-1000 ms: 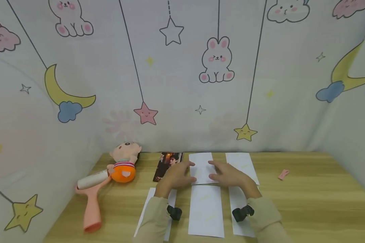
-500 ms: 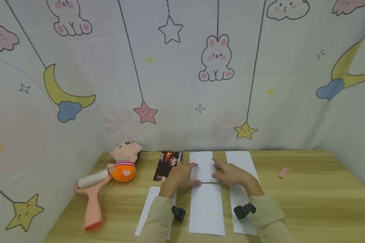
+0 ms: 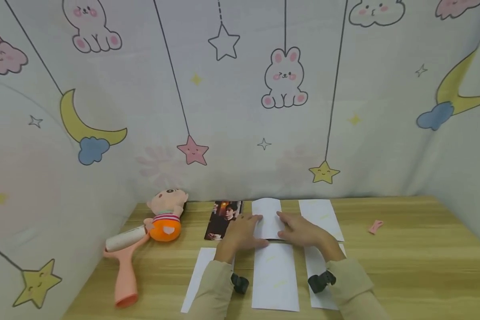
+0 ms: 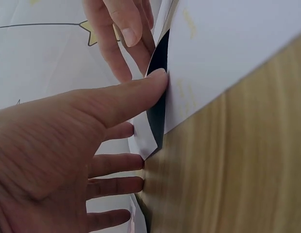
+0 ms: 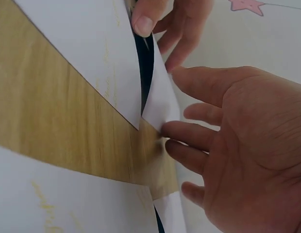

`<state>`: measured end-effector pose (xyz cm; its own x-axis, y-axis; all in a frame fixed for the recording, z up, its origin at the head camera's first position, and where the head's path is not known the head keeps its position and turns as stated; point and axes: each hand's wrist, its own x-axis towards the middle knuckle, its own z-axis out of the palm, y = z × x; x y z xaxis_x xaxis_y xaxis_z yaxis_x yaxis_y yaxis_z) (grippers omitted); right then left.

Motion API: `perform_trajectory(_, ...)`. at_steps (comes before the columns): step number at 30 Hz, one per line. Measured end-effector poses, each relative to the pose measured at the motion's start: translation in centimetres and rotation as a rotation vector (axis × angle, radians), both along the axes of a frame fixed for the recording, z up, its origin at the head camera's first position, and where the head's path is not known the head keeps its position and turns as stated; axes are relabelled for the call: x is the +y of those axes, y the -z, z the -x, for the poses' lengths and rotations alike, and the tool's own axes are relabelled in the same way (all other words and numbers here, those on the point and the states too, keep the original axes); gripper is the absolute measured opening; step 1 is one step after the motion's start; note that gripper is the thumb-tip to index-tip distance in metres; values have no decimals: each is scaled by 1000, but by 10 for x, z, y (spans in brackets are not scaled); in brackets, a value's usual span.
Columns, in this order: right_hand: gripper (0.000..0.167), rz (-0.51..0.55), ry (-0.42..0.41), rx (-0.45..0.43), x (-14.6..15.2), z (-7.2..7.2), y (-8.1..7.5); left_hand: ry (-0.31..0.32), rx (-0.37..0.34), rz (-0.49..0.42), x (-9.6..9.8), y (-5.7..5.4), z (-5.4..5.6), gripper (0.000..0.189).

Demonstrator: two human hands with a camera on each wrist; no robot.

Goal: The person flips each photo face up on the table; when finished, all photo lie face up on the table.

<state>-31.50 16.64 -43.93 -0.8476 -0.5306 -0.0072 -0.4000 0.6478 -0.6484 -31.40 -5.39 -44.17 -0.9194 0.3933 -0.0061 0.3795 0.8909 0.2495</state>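
In the head view, the middle back card (image 3: 268,224) is white on top and bowed between both hands. Its dark underside shows in both wrist views. My left hand (image 3: 242,233) pinches its near left part, with the thumb (image 4: 141,92) on the near edge against the dark side and fingers along the white side. My right hand (image 3: 302,232) touches the right side of the card with relaxed fingertips (image 5: 172,130). Just nearer lies a flat white card (image 3: 275,278) with faint yellow writing.
More white cards lie around: back right (image 3: 320,215), front right (image 3: 318,266) and front left (image 3: 200,275). A photo card (image 3: 220,222) lies face up behind the left hand. At left are a plush toy (image 3: 166,218) and a pink lint roller (image 3: 126,266); a small pink bow (image 3: 375,226) lies right.
The middle back card has gone from nearly flat to bowed, its far edge now curved. My left hand has moved slightly right along its near edge; the right hand has hardly shifted.
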Motion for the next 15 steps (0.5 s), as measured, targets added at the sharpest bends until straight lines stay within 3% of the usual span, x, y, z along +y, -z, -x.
perform_trajectory(9, 63, -30, 7, 26, -2, 0, 3, -25, 32, -2, 2, 0, -2, 75)
perform_trajectory(15, 62, -66, 57, -8, 0, 1, 2, -42, 21, 9, 4, 1, -1, 72)
